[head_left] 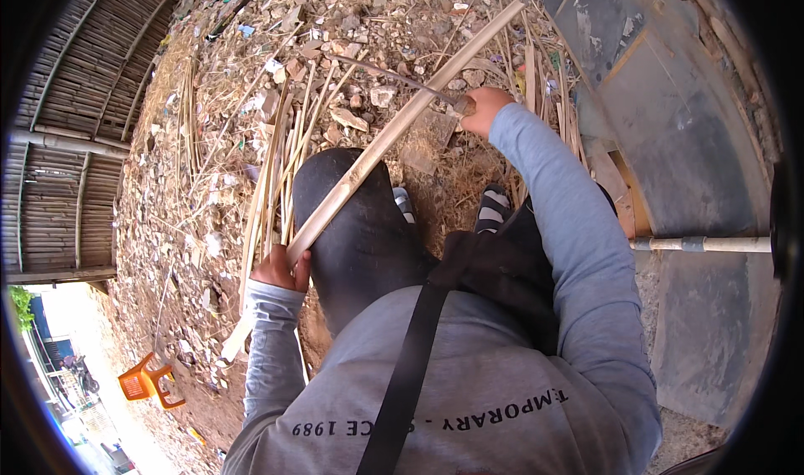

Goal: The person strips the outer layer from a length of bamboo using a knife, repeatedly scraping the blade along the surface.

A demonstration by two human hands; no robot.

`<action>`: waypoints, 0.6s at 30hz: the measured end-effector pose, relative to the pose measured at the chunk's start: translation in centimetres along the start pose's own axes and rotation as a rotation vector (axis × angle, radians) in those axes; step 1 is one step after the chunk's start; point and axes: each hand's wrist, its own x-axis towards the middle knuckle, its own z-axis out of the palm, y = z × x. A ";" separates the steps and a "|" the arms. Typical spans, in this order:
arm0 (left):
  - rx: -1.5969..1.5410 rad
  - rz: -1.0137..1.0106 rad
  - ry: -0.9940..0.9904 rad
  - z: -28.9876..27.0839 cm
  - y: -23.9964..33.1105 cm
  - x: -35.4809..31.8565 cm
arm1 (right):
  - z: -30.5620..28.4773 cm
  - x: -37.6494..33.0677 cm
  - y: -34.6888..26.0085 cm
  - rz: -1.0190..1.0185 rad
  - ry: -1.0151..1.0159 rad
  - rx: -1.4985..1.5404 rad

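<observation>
A long, pale split-bamboo strip (368, 161) slants across my right-leaning view, from the lower left up to the far right, passing over my left knee. My left hand (280, 271) is closed around its lower part, beside the thigh. Beyond my knees, my right hand (487, 111) grips the handle of a long knife (394, 74). Its narrow dark blade points left and crosses the strip near the upper end. Whether the edge bites into the bamboo cannot be made out.
Thin bamboo strips (272, 173) lie in a bundle left of my knee. Stones and debris cover the ground (218, 140). Grey sheets (708, 161) and a pole (720, 245) stand at right, a slatted bamboo wall (71, 64) at left. An orange plastic chair (149, 383) sits lower left.
</observation>
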 end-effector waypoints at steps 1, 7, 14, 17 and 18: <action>0.005 -0.002 0.005 -0.2 0.0 -0.1 | 0.3 -0.1 -0.3 -0.006 0.070 0.024; 0.005 -0.066 -0.053 0.4 0.3 0.1 | 1.8 -1.3 -0.9 -0.014 -0.039 0.021; 0.008 -0.029 -0.073 -0.9 -1.1 -0.9 | -0.2 -4.0 -4.6 -0.098 0.019 -0.036; -0.019 -0.058 -0.068 -0.8 -0.1 -0.4 | 1.0 -2.1 -1.2 -0.013 0.168 0.101; -0.017 -0.059 -0.090 -1.1 0.2 -0.6 | 0.3 -1.9 0.3 0.068 0.148 0.139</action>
